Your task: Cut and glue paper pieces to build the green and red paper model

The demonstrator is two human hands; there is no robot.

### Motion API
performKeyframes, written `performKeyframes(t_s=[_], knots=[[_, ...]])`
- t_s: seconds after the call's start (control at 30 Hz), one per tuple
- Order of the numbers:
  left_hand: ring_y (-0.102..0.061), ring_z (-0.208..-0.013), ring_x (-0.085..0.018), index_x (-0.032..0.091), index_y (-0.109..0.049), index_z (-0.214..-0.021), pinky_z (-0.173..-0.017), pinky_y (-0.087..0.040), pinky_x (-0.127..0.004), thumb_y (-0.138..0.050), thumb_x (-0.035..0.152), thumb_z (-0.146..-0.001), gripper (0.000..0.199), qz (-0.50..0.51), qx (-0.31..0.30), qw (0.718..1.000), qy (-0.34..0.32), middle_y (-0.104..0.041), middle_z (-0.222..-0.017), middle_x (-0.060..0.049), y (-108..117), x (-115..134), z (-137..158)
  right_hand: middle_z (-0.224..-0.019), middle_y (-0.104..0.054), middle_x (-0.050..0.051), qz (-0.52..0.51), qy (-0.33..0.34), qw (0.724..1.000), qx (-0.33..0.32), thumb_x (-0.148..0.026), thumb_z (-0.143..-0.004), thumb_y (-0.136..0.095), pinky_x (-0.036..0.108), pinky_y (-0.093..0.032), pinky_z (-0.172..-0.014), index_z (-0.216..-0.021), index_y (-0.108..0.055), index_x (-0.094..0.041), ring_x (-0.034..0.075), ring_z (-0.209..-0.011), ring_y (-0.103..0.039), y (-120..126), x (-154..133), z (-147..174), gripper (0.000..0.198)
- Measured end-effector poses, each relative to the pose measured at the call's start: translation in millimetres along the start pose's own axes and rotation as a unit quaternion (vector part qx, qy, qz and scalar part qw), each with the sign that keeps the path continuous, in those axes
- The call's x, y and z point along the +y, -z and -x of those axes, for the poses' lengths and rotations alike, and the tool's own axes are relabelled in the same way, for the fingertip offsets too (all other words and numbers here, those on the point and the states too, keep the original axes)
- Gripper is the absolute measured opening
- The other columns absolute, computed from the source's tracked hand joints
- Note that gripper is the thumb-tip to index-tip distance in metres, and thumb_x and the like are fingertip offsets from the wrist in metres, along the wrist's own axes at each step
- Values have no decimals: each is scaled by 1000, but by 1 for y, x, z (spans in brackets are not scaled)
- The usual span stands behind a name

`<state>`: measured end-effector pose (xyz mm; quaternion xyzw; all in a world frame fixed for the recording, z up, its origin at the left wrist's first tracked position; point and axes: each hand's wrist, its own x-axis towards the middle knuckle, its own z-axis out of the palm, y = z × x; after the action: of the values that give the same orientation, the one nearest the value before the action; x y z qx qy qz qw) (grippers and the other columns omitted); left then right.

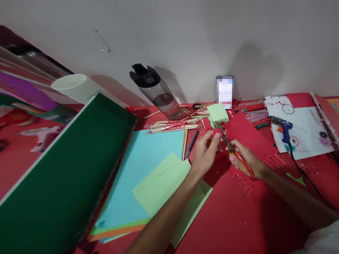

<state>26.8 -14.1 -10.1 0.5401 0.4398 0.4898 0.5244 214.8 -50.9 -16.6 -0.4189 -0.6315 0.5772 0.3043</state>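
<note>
My left hand [205,151] pinches a small piece of red paper [217,132] between thumb and fingers. My right hand [245,158] is closed round the orange handles of a pair of scissors [225,137]. The metal blades point up and left, right beside the red piece; whether they touch it I cannot tell. Just beyond the scissor tips sits a light green sticky-note-like stack [217,113]. A larger sheet of red paper [247,130] lies to the right, behind my right hand.
A stack of coloured paper [148,144] lies left of my arm, beside a green board [66,176]. Behind stand a water bottle [161,93] and a phone [225,91]. Wooden sticks [174,126] lie near the wall. A blue glue gun [284,128] with a cable rests at right.
</note>
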Motion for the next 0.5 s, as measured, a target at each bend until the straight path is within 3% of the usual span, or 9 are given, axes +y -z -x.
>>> performKeyframes(t_s=[0.5], knots=[[-58,-58,-14,21,-57,-77,-60,-45,-26,-63,57,-99,43,-17,3,1000,3,-56,-62,4,-1,4,1,-73,-49,-7,-24,-12,1000,-3,-66,-101,-61,22,-34,-48,-115,-51,-25,9,-55,-45,1,-1,1,45]])
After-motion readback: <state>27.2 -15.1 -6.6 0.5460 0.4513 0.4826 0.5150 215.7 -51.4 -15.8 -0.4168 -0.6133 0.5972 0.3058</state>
